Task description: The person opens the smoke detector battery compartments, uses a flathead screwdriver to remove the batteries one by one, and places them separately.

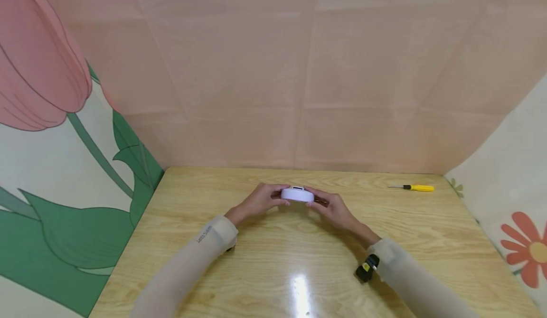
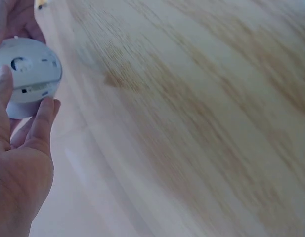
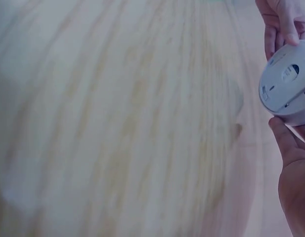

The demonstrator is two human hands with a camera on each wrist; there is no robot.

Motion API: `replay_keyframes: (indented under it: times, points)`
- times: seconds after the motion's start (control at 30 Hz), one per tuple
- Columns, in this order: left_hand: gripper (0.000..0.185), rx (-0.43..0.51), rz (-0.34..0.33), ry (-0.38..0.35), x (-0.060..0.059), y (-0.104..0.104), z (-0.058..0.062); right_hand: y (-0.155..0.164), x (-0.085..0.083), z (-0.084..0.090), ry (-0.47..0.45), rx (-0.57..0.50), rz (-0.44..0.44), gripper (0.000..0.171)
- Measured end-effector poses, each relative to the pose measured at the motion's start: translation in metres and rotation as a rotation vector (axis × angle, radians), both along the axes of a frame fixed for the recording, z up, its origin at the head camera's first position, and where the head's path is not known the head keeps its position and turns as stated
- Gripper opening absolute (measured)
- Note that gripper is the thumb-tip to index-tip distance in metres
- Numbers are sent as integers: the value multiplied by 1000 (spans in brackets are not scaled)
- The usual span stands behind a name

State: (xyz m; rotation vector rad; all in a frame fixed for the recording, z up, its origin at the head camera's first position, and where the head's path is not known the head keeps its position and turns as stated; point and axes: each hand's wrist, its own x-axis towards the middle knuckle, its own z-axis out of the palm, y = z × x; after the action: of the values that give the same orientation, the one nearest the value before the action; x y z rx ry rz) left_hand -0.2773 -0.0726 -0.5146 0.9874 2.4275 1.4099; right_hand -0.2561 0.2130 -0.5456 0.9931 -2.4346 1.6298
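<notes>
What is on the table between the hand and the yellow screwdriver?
Nothing: in the head view only bare wooden table lies between the right hand, which holds the round white device, and the yellow screwdriver.

Disc (image 3: 286,84) cut by the right wrist view's right edge, small print on its label (image 2: 34,89) unreadable, tabletop (image 2: 192,113) grain blurred, screwdriver (image 1: 413,187) tip too small to tell

You've got a round white plastic device (image 1: 297,194) — a flat puck like a smoke detector — lifted just above the wooden table's middle, its underside showing a central hole, small slots and a label
</notes>
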Motion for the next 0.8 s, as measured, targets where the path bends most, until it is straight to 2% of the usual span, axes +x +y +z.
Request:
replay_keyframes:
  times: [0.13, 0.23, 0.4, 0.6, 0.8]
  points:
    - [68, 56, -11, -1, 1, 1, -1, -2, 0, 2, -3, -14, -48, 46]
    - [80, 76, -46, 7, 2, 1, 1, -3, 0, 4, -57, -66, -89, 40]
    - [97, 43, -86, 76, 5, 1, 7, -5, 0, 7, -179, -158, -123, 34]
    - [100, -16, -39, 117, 6, 4, 10, -7, 0, 13, -279, -206, -135, 41]
    - [92, -20, -7, 124, 4, 6, 9, -7, -2, 14, -328, -231, -89, 49]
